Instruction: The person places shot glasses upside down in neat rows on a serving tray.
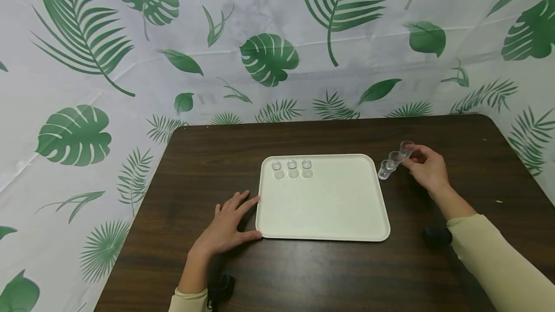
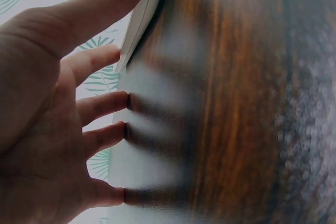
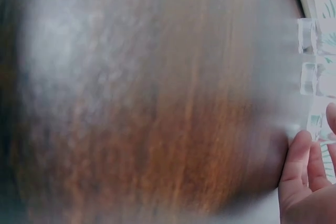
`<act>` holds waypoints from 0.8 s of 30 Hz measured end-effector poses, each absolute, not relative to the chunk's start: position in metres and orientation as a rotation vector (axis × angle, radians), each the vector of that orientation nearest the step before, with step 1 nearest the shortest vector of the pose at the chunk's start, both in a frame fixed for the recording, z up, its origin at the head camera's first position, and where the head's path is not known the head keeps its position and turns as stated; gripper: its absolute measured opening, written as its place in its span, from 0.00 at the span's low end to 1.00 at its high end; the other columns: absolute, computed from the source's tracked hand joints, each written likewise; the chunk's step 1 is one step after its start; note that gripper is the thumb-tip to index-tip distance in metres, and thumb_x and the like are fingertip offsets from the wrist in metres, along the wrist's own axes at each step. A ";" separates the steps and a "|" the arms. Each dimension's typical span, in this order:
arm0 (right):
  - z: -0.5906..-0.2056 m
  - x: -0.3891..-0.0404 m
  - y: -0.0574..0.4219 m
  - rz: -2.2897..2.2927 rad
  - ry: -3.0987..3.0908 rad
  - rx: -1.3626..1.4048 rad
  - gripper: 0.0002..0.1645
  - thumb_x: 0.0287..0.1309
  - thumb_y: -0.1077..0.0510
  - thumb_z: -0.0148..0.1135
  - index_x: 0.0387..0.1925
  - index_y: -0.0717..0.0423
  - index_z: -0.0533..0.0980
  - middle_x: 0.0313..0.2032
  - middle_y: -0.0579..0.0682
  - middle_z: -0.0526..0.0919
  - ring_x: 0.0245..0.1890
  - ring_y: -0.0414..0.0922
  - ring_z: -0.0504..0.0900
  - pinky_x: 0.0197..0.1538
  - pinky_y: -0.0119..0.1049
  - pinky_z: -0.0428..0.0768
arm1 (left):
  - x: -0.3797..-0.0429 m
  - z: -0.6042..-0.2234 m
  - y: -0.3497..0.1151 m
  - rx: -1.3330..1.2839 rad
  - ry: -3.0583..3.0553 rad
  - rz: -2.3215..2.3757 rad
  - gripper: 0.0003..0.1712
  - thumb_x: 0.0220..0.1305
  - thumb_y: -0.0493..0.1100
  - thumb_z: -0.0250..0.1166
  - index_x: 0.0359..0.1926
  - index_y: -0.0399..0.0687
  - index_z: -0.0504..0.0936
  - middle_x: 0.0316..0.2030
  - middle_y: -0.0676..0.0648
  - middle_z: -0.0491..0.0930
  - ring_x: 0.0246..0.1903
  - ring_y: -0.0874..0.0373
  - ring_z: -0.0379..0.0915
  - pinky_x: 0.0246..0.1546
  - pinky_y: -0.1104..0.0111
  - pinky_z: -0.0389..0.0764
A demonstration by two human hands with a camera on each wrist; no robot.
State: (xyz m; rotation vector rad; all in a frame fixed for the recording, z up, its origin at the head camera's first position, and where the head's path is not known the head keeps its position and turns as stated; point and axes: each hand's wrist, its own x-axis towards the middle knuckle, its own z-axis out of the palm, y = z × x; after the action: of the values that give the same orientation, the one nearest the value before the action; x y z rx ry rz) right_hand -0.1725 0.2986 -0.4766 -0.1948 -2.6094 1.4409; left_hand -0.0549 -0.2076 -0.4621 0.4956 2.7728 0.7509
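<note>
On the right side of the table, my right hand (image 1: 427,167) has thumb and fingers around the farthest of three clear shot glasses, pinching that glass (image 1: 406,147). The other two, a middle glass (image 1: 395,157) and a nearer glass (image 1: 384,171), stand in a slanting row beside the tray's right edge. In the right wrist view a clear glass (image 3: 315,124) shows between the thumb and fingers. My left hand (image 1: 227,227) is spread, its thumb and index fingertip at the left edge of the cream tray (image 1: 325,201). Its other fingertips rest on the table in the left wrist view.
Three more shot glasses (image 1: 292,167) stand in a row in the tray's far left corner. Dark wood-grain table (image 1: 329,278) surrounds the tray. A white leaf-print cloth (image 1: 208,81) hangs behind the table and at its sides.
</note>
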 end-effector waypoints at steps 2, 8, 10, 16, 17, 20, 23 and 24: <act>-0.475 -0.172 0.299 1.504 -2.576 -0.225 0.27 0.62 0.57 0.65 0.58 0.68 0.73 0.34 0.36 0.75 0.27 0.23 0.74 0.26 0.24 0.77 | -0.055 -0.461 -0.207 0.497 2.772 0.754 0.52 0.52 0.63 0.73 0.75 0.63 0.60 0.74 0.44 0.53 0.74 0.40 0.42 0.60 0.28 0.40; -0.470 -0.172 0.300 1.640 -2.505 -0.361 0.27 0.63 0.55 0.64 0.58 0.67 0.71 0.38 0.43 0.72 0.30 0.29 0.75 0.29 0.27 0.81 | -0.056 -0.460 -0.207 0.510 2.785 0.751 0.51 0.52 0.63 0.73 0.74 0.61 0.62 0.74 0.42 0.54 0.73 0.39 0.43 0.59 0.27 0.41; -0.469 -0.172 0.300 1.662 -2.488 -0.381 0.26 0.63 0.55 0.65 0.57 0.66 0.71 0.38 0.44 0.72 0.31 0.29 0.75 0.30 0.27 0.81 | -0.056 -0.459 -0.207 0.508 2.783 0.747 0.51 0.52 0.63 0.73 0.74 0.60 0.62 0.74 0.42 0.54 0.73 0.38 0.43 0.59 0.27 0.41; -0.461 -0.172 0.303 1.717 -2.409 -0.371 0.14 0.61 0.59 0.66 0.47 0.56 0.75 0.40 0.39 0.74 0.32 0.26 0.77 0.30 0.26 0.81 | -0.055 -0.459 -0.206 0.493 2.780 0.743 0.51 0.52 0.64 0.73 0.74 0.61 0.62 0.74 0.42 0.55 0.73 0.38 0.43 0.59 0.27 0.41; -0.459 -0.171 0.303 1.726 -2.394 -0.373 0.12 0.61 0.59 0.66 0.45 0.54 0.75 0.40 0.38 0.75 0.32 0.26 0.77 0.30 0.25 0.81 | -0.055 -0.459 -0.206 0.490 2.780 0.745 0.51 0.52 0.64 0.73 0.74 0.61 0.62 0.74 0.42 0.55 0.73 0.38 0.43 0.59 0.27 0.40; -0.454 -0.171 0.301 1.728 -2.372 -0.386 0.13 0.60 0.61 0.66 0.46 0.55 0.75 0.40 0.37 0.75 0.33 0.26 0.77 0.30 0.24 0.80 | -0.054 -0.459 -0.206 0.489 2.782 0.756 0.51 0.52 0.63 0.73 0.74 0.61 0.62 0.74 0.42 0.54 0.73 0.38 0.43 0.60 0.27 0.40; -0.450 -0.170 0.300 1.705 -2.371 -0.410 0.16 0.59 0.60 0.67 0.49 0.56 0.76 0.38 0.36 0.75 0.33 0.28 0.76 0.30 0.24 0.79 | -0.054 -0.460 -0.206 0.498 2.780 0.759 0.51 0.52 0.63 0.73 0.74 0.61 0.62 0.74 0.42 0.54 0.73 0.38 0.43 0.59 0.27 0.40; -0.449 -0.170 0.299 1.692 -2.376 -0.407 0.17 0.59 0.59 0.68 0.50 0.56 0.76 0.38 0.35 0.75 0.33 0.29 0.76 0.30 0.23 0.79 | -0.054 -0.460 -0.206 0.499 2.780 0.757 0.51 0.52 0.63 0.73 0.74 0.60 0.62 0.74 0.41 0.54 0.73 0.38 0.43 0.59 0.27 0.41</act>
State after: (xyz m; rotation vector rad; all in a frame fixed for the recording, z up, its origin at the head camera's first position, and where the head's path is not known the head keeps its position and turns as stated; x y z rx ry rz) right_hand -0.1701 0.2993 -0.4489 -0.4066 -2.3762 1.6923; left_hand -0.0540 -0.2059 -0.4598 0.4989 2.7804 0.7569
